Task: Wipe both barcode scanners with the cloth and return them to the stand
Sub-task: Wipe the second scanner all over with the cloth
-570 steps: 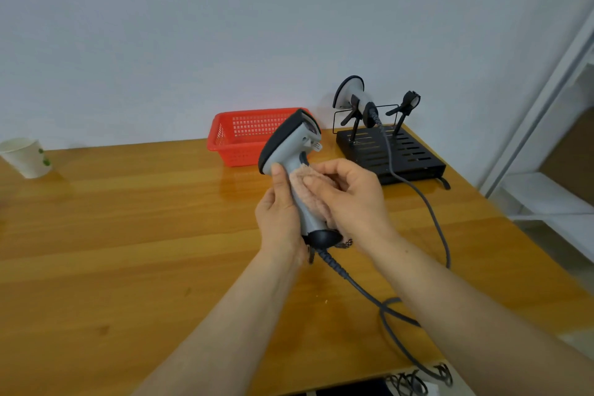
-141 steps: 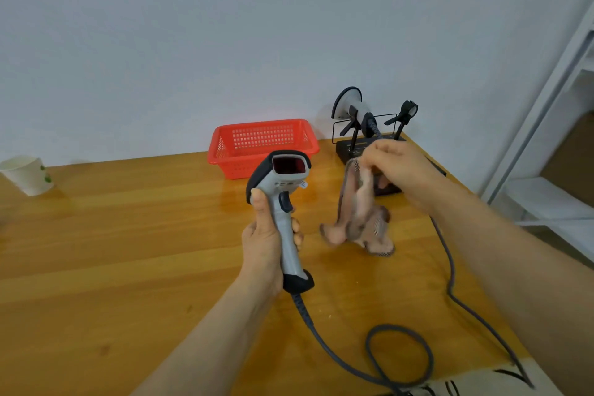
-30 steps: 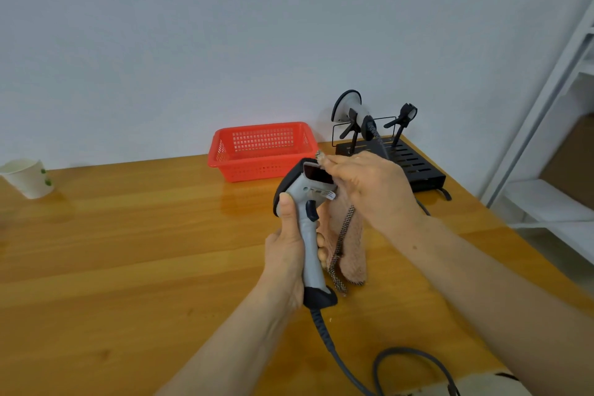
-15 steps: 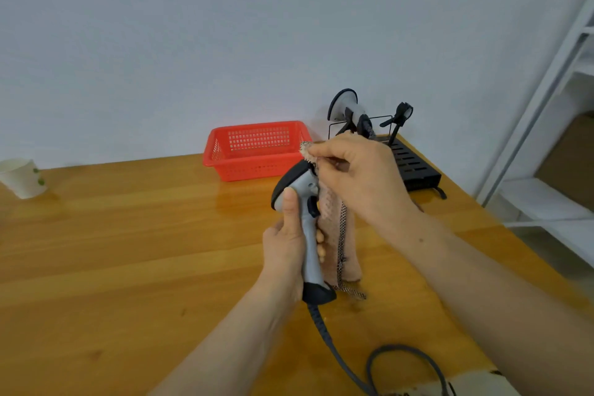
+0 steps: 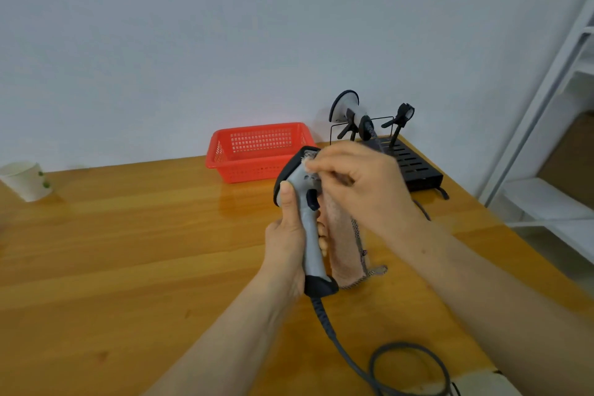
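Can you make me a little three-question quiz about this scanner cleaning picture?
1. True or false: the left hand holds the scanner by its handle.
2. What does the right hand press on the scanner's head: A) cloth, B) cup, C) basket?
3. Where is the other scanner?

Key: 1. True. 2. A. 3. On the black stand at the back.
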`<state>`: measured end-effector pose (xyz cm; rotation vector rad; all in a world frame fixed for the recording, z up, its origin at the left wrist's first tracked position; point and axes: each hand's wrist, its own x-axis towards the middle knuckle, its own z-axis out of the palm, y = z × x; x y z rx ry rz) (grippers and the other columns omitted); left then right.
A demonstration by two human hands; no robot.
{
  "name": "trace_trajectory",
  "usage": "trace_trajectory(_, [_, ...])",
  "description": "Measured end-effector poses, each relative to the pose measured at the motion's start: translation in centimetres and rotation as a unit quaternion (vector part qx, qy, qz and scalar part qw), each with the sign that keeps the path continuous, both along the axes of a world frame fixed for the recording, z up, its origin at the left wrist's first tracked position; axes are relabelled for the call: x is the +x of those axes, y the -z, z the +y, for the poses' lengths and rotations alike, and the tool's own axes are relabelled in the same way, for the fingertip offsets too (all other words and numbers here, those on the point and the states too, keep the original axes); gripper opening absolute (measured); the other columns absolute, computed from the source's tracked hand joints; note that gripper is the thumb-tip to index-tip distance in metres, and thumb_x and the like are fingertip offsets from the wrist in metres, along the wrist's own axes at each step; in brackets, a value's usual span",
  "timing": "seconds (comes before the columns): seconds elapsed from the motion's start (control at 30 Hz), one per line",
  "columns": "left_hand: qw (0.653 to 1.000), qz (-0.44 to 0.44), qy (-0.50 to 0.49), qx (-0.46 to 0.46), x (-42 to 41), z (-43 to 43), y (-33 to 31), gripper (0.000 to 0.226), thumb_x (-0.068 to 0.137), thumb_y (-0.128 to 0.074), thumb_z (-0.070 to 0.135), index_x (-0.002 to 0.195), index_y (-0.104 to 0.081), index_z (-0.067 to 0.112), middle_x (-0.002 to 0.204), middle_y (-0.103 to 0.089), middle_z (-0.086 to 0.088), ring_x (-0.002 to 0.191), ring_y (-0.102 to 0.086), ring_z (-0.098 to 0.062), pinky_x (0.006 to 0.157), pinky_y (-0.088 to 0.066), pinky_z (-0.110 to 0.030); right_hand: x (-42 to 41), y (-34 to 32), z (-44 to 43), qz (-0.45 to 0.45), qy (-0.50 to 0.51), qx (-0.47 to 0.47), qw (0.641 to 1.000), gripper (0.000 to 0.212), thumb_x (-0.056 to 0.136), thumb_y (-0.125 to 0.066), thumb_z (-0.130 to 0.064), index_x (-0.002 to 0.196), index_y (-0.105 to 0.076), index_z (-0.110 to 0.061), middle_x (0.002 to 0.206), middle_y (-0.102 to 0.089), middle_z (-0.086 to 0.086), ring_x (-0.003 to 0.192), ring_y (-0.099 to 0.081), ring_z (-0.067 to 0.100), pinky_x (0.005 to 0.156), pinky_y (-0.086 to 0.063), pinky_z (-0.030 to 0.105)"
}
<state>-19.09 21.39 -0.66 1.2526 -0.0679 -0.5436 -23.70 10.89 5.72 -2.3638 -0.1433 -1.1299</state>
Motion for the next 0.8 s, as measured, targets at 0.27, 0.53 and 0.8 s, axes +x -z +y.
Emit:
trace_trajectory(0.27, [0.998, 0.013, 0.027, -0.059, 0.2, 0.8, -0.4, 0.072, 0.059, -0.044, 0.080, 0.069, -0.059, 0.010, 0.049, -0.052, -0.004, 0.038, -0.047, -0.015, 0.038, -0.042, -0.021, -0.8, 1.0, -3.7, 0.012, 0.094, 0.036, 0.995, 0.016, 0.077, -0.067, -0.002, 0.087, -0.075, -0.012, 0.087, -0.069, 0.001, 0.072, -0.062, 0.013, 0.069, -0.056, 0.035])
trace_trajectory(0.53, [0.999, 0.015, 0.031, -0.036, -0.5, 0.2, -0.1, 0.072, 0.061, -0.044, 0.081, 0.065, -0.059, 0.010, 0.051, -0.053, -0.005, 0.039, -0.048, -0.016, 0.040, -0.044, -0.023, -0.3, 0.6, -2.5, 0.113, 0.078, 0.052, 0.989, 0.018, 0.073, -0.070, -0.006, 0.088, -0.074, -0.014, 0.083, -0.067, -0.007, 0.073, -0.059, 0.003, 0.071, -0.052, 0.024])
trace_trajectory(0.8, [0.998, 0.027, 0.027, -0.050, -0.7, 0.1, -0.1, 0.072, 0.062, -0.046, 0.080, 0.066, -0.060, 0.009, 0.050, -0.053, -0.006, 0.038, -0.048, -0.017, 0.039, -0.044, -0.022, -0.7, -0.5, -1.2, 0.149, 0.088, 0.097, 0.980, 0.015, 0.074, -0.071, -0.012, 0.087, -0.074, -0.019, 0.079, -0.066, -0.009, 0.070, -0.059, 0.004, 0.070, -0.050, 0.023])
